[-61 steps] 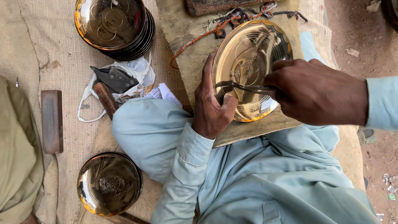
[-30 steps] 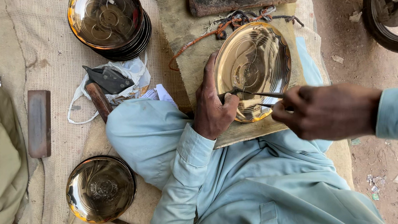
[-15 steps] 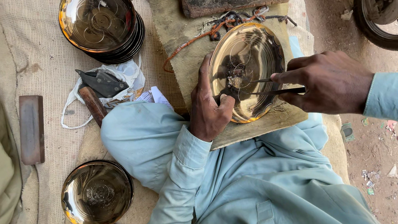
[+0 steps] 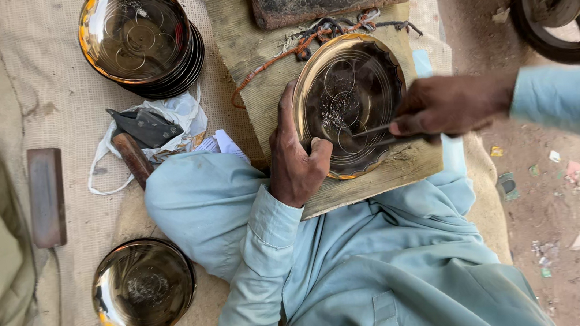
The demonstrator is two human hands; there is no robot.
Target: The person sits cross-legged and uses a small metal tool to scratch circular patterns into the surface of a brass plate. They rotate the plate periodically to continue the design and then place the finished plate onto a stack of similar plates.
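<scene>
left hand (image 4: 296, 162) clamped on brass plate (image 4: 349, 104) rim, right hand (image 4: 448, 103) pinching thin metal tool (image 4: 372, 131), tool's rear end hidden in fist, hands apart

A round brass plate (image 4: 350, 104) with engraved circles lies face up near the right edge of a wooden board (image 4: 380, 178), a patch of filings at its centre. A thin metal engraving tool (image 4: 369, 130) lies with its tip on the plate's lower inside.

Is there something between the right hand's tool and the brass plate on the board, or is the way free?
Nothing visible blocks it. The right hand holds a thin metal tool whose tip already reaches over the brass plate. The left hand grips the plate's near rim, beside the tool, not across it.
</scene>
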